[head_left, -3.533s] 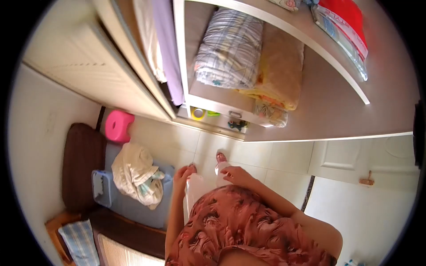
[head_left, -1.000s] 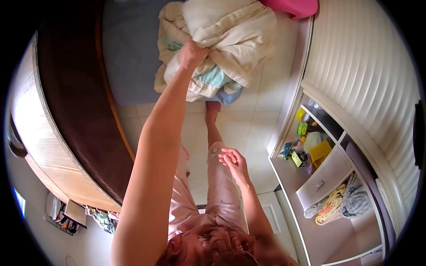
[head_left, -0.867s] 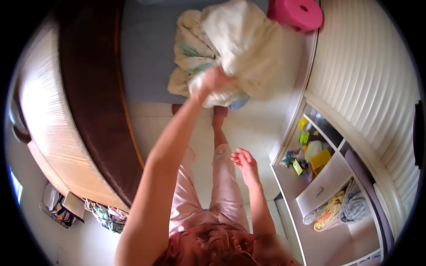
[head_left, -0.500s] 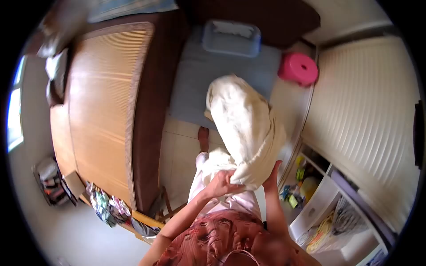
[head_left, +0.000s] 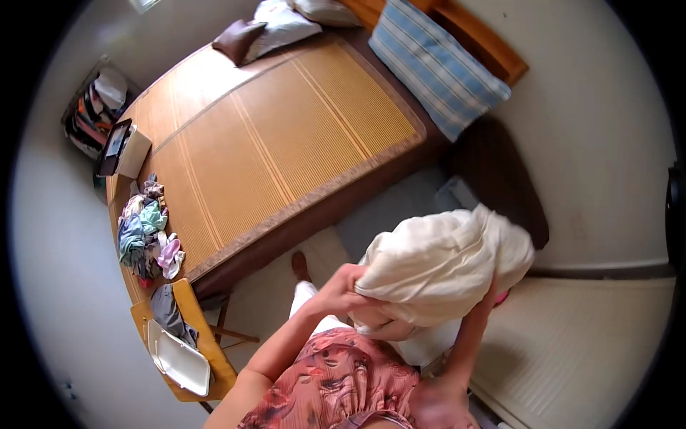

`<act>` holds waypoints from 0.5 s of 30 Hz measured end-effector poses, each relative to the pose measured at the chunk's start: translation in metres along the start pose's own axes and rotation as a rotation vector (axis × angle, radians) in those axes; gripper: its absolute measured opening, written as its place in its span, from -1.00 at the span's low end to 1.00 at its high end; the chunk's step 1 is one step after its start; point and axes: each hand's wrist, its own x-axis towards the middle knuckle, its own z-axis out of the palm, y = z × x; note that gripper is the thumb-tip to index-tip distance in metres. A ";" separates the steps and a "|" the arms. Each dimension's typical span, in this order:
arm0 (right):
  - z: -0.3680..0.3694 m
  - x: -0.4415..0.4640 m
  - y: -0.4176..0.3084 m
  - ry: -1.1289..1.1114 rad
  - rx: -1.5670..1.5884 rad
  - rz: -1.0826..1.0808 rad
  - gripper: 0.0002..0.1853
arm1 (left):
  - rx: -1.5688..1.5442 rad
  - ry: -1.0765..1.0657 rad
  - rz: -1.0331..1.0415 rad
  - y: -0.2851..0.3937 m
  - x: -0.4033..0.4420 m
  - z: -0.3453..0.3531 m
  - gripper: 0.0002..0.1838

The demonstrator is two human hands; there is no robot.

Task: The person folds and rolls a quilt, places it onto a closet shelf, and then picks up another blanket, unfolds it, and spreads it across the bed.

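A bulky cream cloth bundle (head_left: 443,264), puffed out and creased, is held up in front of my body. My left hand (head_left: 348,289) grips its near left edge with bent fingers. On the other side my right hand (head_left: 491,292) is pressed against the bundle's lower right, its fingers mostly hidden by the fabric. Whether the bundle is a quilt or a stuffed cover, I cannot tell. Behind it lies a grey mat (head_left: 389,211) on the floor, partly covered from view.
A bed with a woven mat (head_left: 286,136) spans the upper left. A striped pillow (head_left: 439,68) rests at its headboard end. Piled clothes (head_left: 146,236) lie at its left edge, near a wooden folding chair (head_left: 221,368) with a white tray-like lid (head_left: 179,357). A ribbed cream panel (head_left: 572,343) stands right.
My view has swung left toward the bed. The bundle is raised and now spreads sideways to the right, and my right hand has moved up along its side.
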 end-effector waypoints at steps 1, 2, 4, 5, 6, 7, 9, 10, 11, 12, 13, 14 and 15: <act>0.051 -0.006 -0.007 -0.067 -0.127 -0.087 -0.56 | 0.001 0.064 0.057 0.014 -0.009 -0.022 -0.70; 0.096 -0.011 -0.009 -0.131 -0.253 -0.173 -0.55 | 0.000 0.128 0.110 0.028 -0.020 -0.045 -0.71; 0.171 -0.013 -0.002 -0.197 -0.409 -0.280 -0.55 | -0.107 0.299 0.272 0.056 -0.043 -0.084 -0.69; 0.206 0.002 0.012 -0.385 -0.081 -0.234 -0.55 | -0.205 0.413 0.275 0.064 -0.057 -0.108 -0.69; 0.267 -0.014 0.014 -0.476 -0.178 -0.275 -0.50 | -0.297 0.539 0.348 0.080 -0.064 -0.121 -0.64; 0.318 -0.025 0.021 -0.622 -0.210 -0.287 -0.46 | -0.419 0.632 0.416 0.089 -0.072 -0.138 -0.59; 0.416 -0.037 0.043 -1.054 -0.256 -0.301 -0.39 | -0.532 0.808 0.486 0.096 -0.083 -0.181 -0.52; 0.459 -0.038 0.056 -1.189 -0.341 -0.395 -0.35 | -0.591 0.891 0.494 0.089 -0.091 -0.217 -0.54; 0.487 -0.025 0.077 -1.137 -0.530 -0.795 -0.45 | -0.596 0.812 0.642 0.083 -0.097 -0.249 -0.56; 0.498 -0.020 0.093 -1.128 -0.589 -0.862 -0.53 | -0.492 0.882 0.717 0.088 -0.096 -0.268 -0.53; 0.508 -0.016 0.109 -1.116 -0.645 -0.929 -0.61 | -0.398 1.049 0.712 0.084 -0.107 -0.282 -0.51; 0.509 -0.009 0.125 -1.164 -0.554 -0.671 -0.66 | -0.296 1.211 0.711 0.077 -0.117 -0.298 -0.49; 0.506 0.000 0.142 -1.196 -0.458 -0.410 -0.71 | -0.302 1.231 0.636 0.065 -0.132 -0.307 -0.47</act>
